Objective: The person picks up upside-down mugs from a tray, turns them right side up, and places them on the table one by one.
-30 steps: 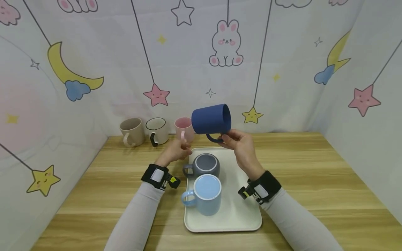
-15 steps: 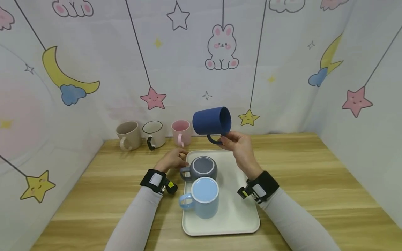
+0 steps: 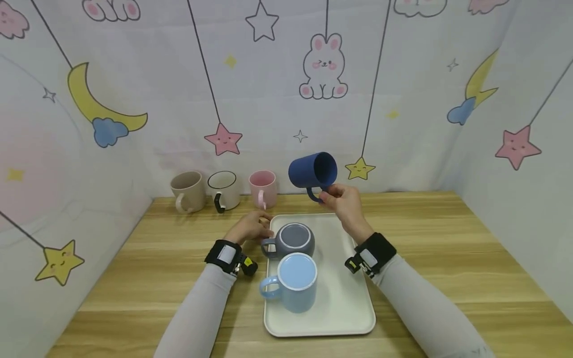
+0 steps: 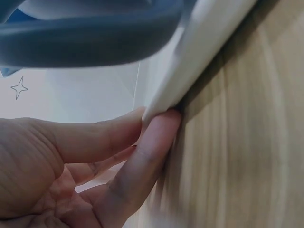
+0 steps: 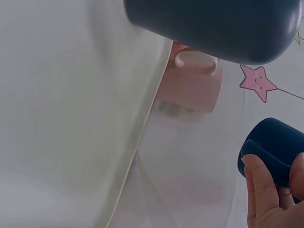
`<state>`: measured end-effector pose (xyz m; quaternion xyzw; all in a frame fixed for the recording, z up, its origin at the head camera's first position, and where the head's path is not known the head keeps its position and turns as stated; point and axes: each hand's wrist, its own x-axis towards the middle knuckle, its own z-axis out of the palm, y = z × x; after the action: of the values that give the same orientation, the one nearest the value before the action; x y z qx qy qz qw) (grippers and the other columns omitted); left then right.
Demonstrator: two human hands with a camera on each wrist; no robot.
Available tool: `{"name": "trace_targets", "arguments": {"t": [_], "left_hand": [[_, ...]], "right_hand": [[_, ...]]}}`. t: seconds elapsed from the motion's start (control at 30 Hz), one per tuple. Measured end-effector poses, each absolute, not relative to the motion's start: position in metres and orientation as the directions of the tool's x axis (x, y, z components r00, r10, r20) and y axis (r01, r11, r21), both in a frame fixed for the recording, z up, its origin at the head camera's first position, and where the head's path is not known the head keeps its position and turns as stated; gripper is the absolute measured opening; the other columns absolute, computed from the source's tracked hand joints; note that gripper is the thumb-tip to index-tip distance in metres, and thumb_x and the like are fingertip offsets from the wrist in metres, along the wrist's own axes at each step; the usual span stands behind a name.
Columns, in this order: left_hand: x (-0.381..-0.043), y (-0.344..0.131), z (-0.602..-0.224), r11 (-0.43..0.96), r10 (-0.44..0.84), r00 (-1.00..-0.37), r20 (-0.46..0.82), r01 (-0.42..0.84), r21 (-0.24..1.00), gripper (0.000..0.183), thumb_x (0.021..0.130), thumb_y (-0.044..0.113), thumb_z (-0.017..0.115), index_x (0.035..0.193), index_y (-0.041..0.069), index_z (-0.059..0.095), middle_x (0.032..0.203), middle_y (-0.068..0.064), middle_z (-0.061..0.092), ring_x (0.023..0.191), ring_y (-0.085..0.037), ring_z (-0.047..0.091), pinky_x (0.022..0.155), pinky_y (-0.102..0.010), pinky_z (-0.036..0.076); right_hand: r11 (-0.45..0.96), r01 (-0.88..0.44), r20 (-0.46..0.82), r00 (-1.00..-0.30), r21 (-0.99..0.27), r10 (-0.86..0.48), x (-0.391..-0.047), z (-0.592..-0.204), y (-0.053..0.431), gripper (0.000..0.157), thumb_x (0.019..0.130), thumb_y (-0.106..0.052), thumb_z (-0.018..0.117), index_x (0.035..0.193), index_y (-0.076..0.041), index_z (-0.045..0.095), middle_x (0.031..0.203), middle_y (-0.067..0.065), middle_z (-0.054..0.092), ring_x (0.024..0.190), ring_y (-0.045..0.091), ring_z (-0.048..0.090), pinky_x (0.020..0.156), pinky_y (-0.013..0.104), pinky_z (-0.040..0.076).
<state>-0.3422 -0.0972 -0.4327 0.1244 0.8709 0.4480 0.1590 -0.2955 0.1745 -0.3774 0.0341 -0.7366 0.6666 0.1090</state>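
Note:
My right hand (image 3: pixel 350 211) pinches the handle of a dark blue mug (image 3: pixel 304 171) in the air above the tray's far edge. The mug lies on its side, its mouth turned right and partly toward me. My left hand (image 3: pixel 248 227) is at the far left corner of the white tray (image 3: pixel 342 298); in the left wrist view the thumb and a finger pinch its rim (image 4: pixel 190 61). On the tray a grey mug (image 3: pixel 295 237) and a light blue mug (image 3: pixel 297 291) stand upside down, handles to the left.
Behind the left hand, a beige mug (image 3: pixel 189 191), a white mug with a black handle (image 3: pixel 225 189) and a pink mug (image 3: pixel 263 188) stand upright in a row. A patterned cloth (image 3: pixel 268 109) hangs behind the wooden table (image 3: pixel 447 258).
The dark blue mug has shifted slightly right and turned, showing more of its inside. My left hand has come back from near the pink mug to the tray's rim.

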Motion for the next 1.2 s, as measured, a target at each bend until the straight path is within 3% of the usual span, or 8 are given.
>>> {"name": "trace_targets", "arguments": {"t": [0.17,0.43,0.7,0.97,1.2], "left_hand": [[-0.342,-0.096,-0.430,0.560,0.365,-0.917,-0.163,0.077,0.825,0.051,0.088,-0.002,0.078,0.135,-0.006,0.060,0.089,-0.008,0.060,0.073,-0.015,0.058,0.061,-0.020,0.051],[-0.342,-0.094,-0.432,0.560,0.361,-0.916,-0.173,0.065,0.826,0.048,0.089,-0.002,0.078,0.134,-0.005,0.062,0.094,-0.009,0.058,0.071,-0.013,0.059,0.060,-0.019,0.052],[-0.341,-0.097,-0.432,0.559,0.352,-0.920,-0.174,0.057,0.828,0.047,0.089,-0.002,0.078,0.134,-0.005,0.061,0.090,-0.009,0.058,0.069,-0.014,0.059,0.060,-0.020,0.053],[-0.340,-0.099,-0.433,0.554,0.358,-0.920,-0.160,0.071,0.830,0.047,0.089,-0.002,0.078,0.133,-0.006,0.062,0.084,-0.007,0.061,0.070,-0.013,0.059,0.060,-0.019,0.052],[-0.341,-0.099,-0.435,0.559,0.351,-0.923,-0.159,0.071,0.826,0.046,0.090,-0.001,0.078,0.133,-0.005,0.063,0.084,-0.006,0.062,0.069,-0.012,0.060,0.060,-0.020,0.053]], "right_hand": [[0.160,-0.166,0.184,-0.978,-0.973,0.099,-0.306,-0.376,0.172,0.016,0.096,0.002,0.071,0.105,0.015,0.070,0.094,0.017,0.069,0.090,0.032,0.074,0.087,0.043,0.062],[0.223,-0.061,0.094,-0.986,-0.973,0.140,-0.322,-0.383,0.166,0.016,0.095,-0.002,0.075,0.100,0.012,0.072,0.091,0.015,0.069,0.096,0.040,0.074,0.072,0.026,0.063],[0.225,-0.009,0.047,-0.985,-0.974,0.165,-0.337,-0.388,0.162,0.014,0.093,-0.002,0.077,0.086,0.006,0.068,0.089,0.011,0.068,0.098,0.041,0.074,0.078,0.039,0.065],[0.282,0.041,0.004,-0.988,-0.959,0.157,-0.344,-0.389,0.162,0.038,0.094,-0.004,0.077,0.065,-0.007,0.052,0.077,0.004,0.066,0.085,0.031,0.075,0.081,0.045,0.064],[0.318,0.076,-0.028,-0.988,-0.945,0.151,-0.352,-0.395,0.160,0.041,0.093,-0.005,0.078,0.064,-0.010,0.049,0.074,0.003,0.060,0.079,0.031,0.070,0.078,0.043,0.065]]}}
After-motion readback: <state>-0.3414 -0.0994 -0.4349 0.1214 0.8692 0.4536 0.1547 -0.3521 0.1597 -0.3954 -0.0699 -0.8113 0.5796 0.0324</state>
